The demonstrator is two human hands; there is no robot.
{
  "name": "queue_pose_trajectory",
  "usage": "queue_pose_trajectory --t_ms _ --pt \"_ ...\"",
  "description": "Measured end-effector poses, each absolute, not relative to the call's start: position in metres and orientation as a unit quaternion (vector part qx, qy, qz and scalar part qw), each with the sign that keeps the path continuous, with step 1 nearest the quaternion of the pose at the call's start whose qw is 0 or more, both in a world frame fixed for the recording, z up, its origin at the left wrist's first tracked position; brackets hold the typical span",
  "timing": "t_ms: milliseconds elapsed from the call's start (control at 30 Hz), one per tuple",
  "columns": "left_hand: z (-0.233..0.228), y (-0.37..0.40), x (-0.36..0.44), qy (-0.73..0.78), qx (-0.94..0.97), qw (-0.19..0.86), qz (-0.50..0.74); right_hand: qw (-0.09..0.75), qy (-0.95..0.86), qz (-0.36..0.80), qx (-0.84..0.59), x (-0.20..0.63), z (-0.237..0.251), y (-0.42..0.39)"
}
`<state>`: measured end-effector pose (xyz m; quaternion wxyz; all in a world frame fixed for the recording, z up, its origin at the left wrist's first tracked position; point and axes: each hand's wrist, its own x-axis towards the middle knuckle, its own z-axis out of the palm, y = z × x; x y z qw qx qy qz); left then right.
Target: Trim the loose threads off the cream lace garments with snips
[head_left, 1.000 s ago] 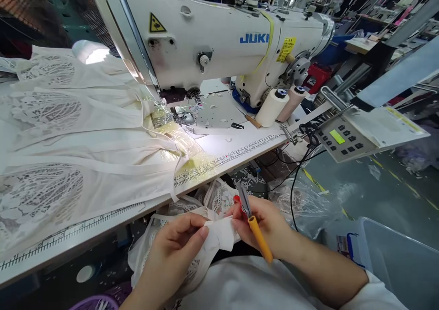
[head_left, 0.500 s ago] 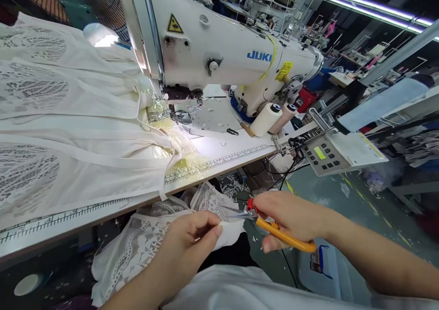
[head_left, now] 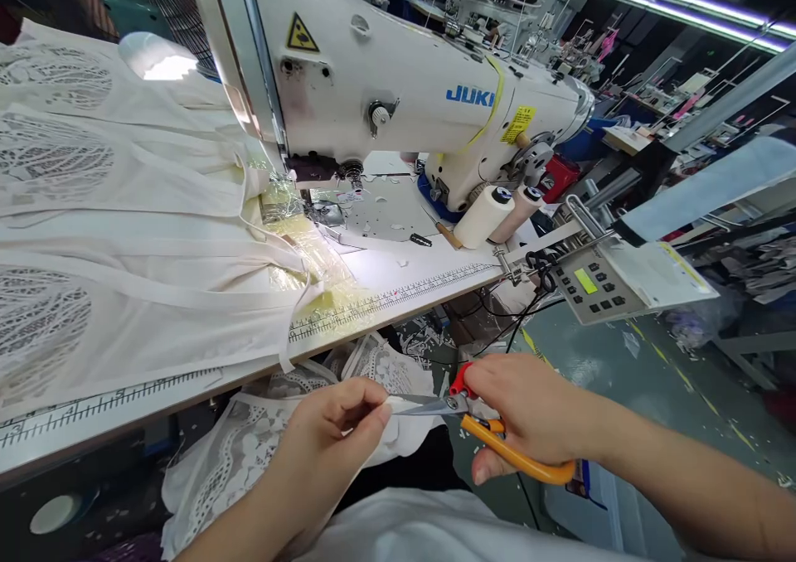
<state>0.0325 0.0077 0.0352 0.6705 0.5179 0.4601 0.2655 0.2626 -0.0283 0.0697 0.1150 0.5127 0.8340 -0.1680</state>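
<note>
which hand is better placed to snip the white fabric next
Probably the right hand: it holds the scissors, their blades at the white fabric, while the left hand pinches that fabric.

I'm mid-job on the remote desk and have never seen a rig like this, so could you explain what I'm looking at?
There's no robot here: these are a person's bare hands, seen by a camera on their head, looking forward and down. The left hand pinches white cloth below the table's front edge. The right hand holds scissors, blades at the cloth by the left fingertips; whether they have cut, I can't tell. The big white thing is a sewing machine. On the table, lacy white garments lie to its left, and two thread cones stand toward the right.
</note>
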Motion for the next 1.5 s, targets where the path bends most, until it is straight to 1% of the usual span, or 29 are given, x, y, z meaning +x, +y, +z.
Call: queue_pose_trajectory --t_ms 100,300,433,600,833,1033,1167,1300,1500 --pt "0.035 0.008 0.033 0.470 0.500 0.671 0.282 0.128 0.829 -0.171 0.517 0.262 0.071 -0.028" --pt "0.032 0.015 0.029 0.435 0.530 0.685 0.246 0.162 0.805 -0.199 0.536 0.257 0.077 -0.027" --pt "0.034 0.017 0.030 0.427 0.495 0.714 0.252 0.181 0.791 -0.214 0.544 0.255 0.077 -0.027" --pt "0.037 0.017 0.031 0.435 0.469 0.722 0.265 0.191 0.771 -0.243 0.556 0.254 0.076 -0.027" --pt "0.045 0.021 0.033 0.417 0.420 0.770 0.239 0.186 0.778 -0.251 0.546 0.255 0.070 -0.030" --pt "0.049 0.025 0.036 0.421 0.416 0.774 0.226 0.159 0.796 -0.228 0.538 0.256 0.059 -0.028" --pt "0.047 0.026 0.035 0.425 0.446 0.758 0.215 0.149 0.797 -0.237 0.535 0.259 0.059 -0.024" --pt "0.046 0.026 0.034 0.441 0.458 0.742 0.213 0.142 0.800 -0.253 0.525 0.260 0.062 -0.022" --pt "0.043 0.025 0.035 0.434 0.438 0.758 0.214 0.151 0.799 -0.235 0.532 0.256 0.064 -0.023"
